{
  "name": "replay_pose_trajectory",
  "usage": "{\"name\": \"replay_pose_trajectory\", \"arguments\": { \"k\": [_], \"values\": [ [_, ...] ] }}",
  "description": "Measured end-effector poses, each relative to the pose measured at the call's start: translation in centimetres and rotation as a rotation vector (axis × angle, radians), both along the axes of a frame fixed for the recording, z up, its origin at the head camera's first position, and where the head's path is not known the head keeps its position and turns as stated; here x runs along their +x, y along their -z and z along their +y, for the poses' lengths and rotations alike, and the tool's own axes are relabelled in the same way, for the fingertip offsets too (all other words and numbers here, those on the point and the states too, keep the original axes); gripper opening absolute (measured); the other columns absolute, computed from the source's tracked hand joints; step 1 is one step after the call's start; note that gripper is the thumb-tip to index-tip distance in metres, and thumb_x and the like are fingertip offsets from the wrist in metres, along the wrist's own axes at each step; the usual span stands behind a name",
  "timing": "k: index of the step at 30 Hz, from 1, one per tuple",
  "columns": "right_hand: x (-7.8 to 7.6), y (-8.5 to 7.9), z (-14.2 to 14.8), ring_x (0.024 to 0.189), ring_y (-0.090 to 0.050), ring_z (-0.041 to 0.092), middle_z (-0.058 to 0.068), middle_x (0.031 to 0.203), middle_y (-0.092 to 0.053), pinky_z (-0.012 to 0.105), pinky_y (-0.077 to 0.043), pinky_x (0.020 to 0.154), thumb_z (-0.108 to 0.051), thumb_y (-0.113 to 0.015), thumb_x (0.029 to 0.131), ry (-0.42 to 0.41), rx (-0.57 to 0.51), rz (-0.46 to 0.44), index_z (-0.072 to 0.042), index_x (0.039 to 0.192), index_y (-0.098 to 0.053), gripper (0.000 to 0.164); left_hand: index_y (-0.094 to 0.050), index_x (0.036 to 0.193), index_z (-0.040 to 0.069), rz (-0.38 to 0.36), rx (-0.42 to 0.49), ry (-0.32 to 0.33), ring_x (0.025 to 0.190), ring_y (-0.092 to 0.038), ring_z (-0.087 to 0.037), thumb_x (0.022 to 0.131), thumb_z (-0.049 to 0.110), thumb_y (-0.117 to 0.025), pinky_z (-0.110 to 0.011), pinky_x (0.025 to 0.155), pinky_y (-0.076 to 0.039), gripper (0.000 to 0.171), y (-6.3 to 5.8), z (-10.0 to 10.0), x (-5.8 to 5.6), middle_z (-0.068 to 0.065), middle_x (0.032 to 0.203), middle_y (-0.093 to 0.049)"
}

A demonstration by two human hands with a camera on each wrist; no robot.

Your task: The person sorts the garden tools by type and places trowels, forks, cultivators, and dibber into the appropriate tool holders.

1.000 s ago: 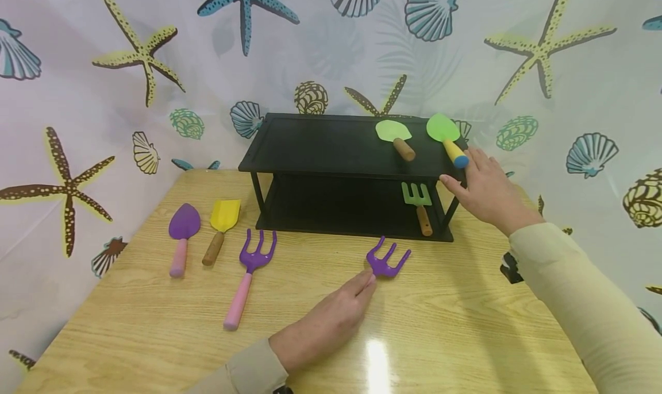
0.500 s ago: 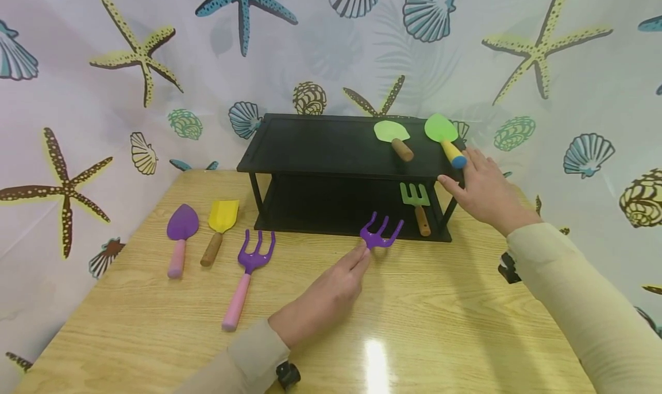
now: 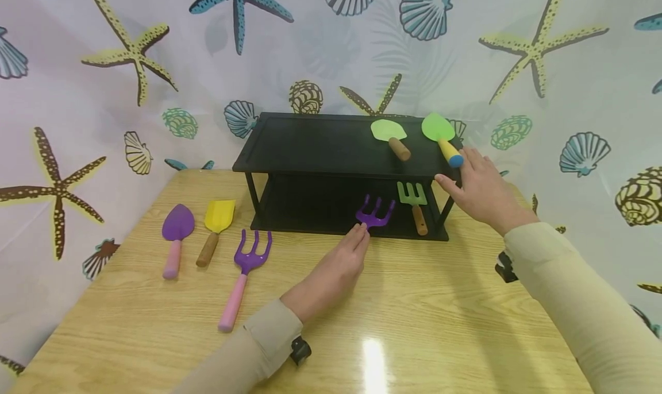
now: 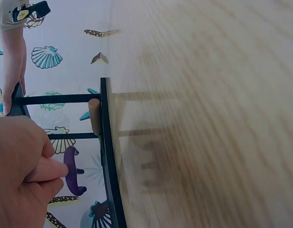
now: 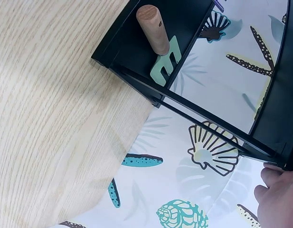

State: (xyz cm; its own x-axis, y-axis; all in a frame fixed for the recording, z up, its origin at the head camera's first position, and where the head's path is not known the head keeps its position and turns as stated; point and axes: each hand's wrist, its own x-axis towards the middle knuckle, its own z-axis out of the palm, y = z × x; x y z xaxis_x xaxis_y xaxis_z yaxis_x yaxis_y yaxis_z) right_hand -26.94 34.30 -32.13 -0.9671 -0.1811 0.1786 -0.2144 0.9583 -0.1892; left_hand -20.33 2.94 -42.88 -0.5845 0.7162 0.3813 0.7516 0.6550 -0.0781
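Note:
My left hand (image 3: 333, 273) holds a purple three-pronged hand fork (image 3: 374, 217), its handle hidden in the fingers. The prongs overlap the lower tier of a black two-tier shelf (image 3: 310, 144); in the left wrist view the purple fork head (image 4: 71, 172) pokes out past my fingertips. At the shelf's upper right corner, my right hand (image 3: 483, 190) grips the edge, thumb at the front. On the lower tier lies a green hand fork (image 3: 419, 210) with a wooden handle. Above it rest a pale green trowel (image 3: 390, 132) and a green trowel (image 3: 438, 130) with a yellow handle.
Left on the wooden table (image 3: 414, 325) lie a purple trowel (image 3: 177, 224), a yellow shovel (image 3: 219, 216) with a wooden handle, and another purple hand fork (image 3: 250, 261) with a pink handle. A patterned cloth (image 3: 331, 55) hangs behind the shelf.
My left hand has lifted the purple hand fork from the table and carried it forward to the shelf's lower tier. The right hand stays on the shelf corner.

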Motion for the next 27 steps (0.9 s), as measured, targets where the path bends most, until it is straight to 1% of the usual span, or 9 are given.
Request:
{"name": "replay_pose_trajectory", "arguments": {
  "k": [6, 11, 13, 17, 20, 23, 24, 27],
  "values": [
    [0.0, 0.0, 0.2, 0.151, -0.006, 0.049, 0.034, 0.161, -0.008, 0.062, -0.008, 0.123, -0.065, -0.032, 0.1, -0.001, 0.003, -0.005, 0.012, 0.154, -0.009, 0.097, -0.041, 0.144, -0.011, -0.058, -0.03, -0.039, 0.145, -0.038, -0.034, 0.1, 0.001, -0.05, -0.034, 0.116, -0.035, 0.046, 0.0, 1.1, -1.3, -0.027, 0.153, -0.038],
    [0.0, 0.1, 0.3, 0.151, -0.005, 0.048, 0.033, 0.162, -0.006, 0.061, -0.007, 0.123, -0.066, -0.031, 0.099, 0.004, -0.001, -0.017, 0.011, 0.154, -0.008, 0.098, -0.042, 0.144, -0.01, -0.138, -0.022, -0.091, 0.146, -0.038, -0.034, 0.1, 0.0, -0.051, -0.033, 0.114, -0.038, 0.046, -0.1, 2.3, -2.8, -0.026, 0.154, -0.037],
    [0.0, 0.2, 0.3, 0.151, -0.005, 0.048, 0.033, 0.162, -0.007, 0.061, -0.007, 0.123, -0.066, -0.031, 0.099, 0.006, -0.004, -0.018, 0.011, 0.154, -0.007, 0.098, -0.044, 0.143, -0.009, -0.154, -0.013, -0.11, 0.145, -0.039, -0.034, 0.1, 0.001, -0.052, -0.032, 0.113, -0.039, 0.045, -0.1, 2.7, -3.5, -0.026, 0.154, -0.039],
    [0.1, 0.1, 0.2, 0.151, -0.005, 0.048, 0.033, 0.162, -0.007, 0.061, -0.007, 0.123, -0.066, -0.032, 0.099, 0.007, -0.005, -0.017, 0.01, 0.155, -0.008, 0.097, -0.046, 0.14, -0.011, -0.132, -0.001, -0.123, 0.142, -0.043, -0.034, 0.099, 0.001, -0.052, -0.032, 0.114, -0.04, 0.043, -0.1, 3.5, -4.7, -0.026, 0.15, -0.044],
    [0.1, 0.1, 0.1, 0.151, -0.006, 0.047, 0.032, 0.162, -0.006, 0.061, -0.007, 0.123, -0.066, -0.031, 0.099, 0.006, -0.004, -0.015, 0.01, 0.155, -0.007, 0.097, -0.049, 0.137, -0.012, -0.083, 0.005, -0.125, 0.138, -0.048, -0.033, 0.099, 0.0, -0.052, -0.033, 0.114, -0.04, 0.04, 0.0, 4.1, -5.6, -0.026, 0.145, -0.049],
    [0.1, 0.1, 0.1, 0.151, -0.006, 0.047, 0.032, 0.162, -0.007, 0.06, -0.007, 0.123, -0.066, -0.031, 0.099, 0.007, -0.006, -0.007, 0.01, 0.155, -0.008, 0.097, -0.052, 0.133, -0.013, -0.039, -0.012, -0.133, 0.134, -0.052, -0.032, 0.099, -0.001, -0.051, -0.033, 0.115, -0.04, 0.036, 0.0, 4.8, -6.4, -0.025, 0.14, -0.054],
    [0.1, 0.1, 0.1, 0.151, -0.007, 0.048, 0.032, 0.162, -0.008, 0.06, -0.008, 0.123, -0.066, -0.031, 0.099, 0.008, -0.006, -0.003, 0.01, 0.154, -0.008, 0.097, -0.053, 0.132, -0.013, -0.036, -0.023, -0.139, 0.134, -0.052, -0.032, 0.099, -0.001, -0.051, -0.033, 0.115, -0.04, 0.035, -0.1, 5.1, -6.6, -0.025, 0.139, -0.054],
    [0.0, 0.1, 0.1, 0.151, -0.008, 0.048, 0.032, 0.162, -0.009, 0.06, -0.008, 0.123, -0.066, -0.031, 0.099, 0.008, -0.006, 0.006, 0.01, 0.154, -0.009, 0.097, -0.054, 0.131, -0.013, -0.064, -0.041, -0.167, 0.133, -0.053, -0.033, 0.099, 0.0, -0.051, -0.032, 0.113, -0.043, 0.035, 0.0, 5.7, -7.2, -0.026, 0.14, -0.054]
  ]
}}
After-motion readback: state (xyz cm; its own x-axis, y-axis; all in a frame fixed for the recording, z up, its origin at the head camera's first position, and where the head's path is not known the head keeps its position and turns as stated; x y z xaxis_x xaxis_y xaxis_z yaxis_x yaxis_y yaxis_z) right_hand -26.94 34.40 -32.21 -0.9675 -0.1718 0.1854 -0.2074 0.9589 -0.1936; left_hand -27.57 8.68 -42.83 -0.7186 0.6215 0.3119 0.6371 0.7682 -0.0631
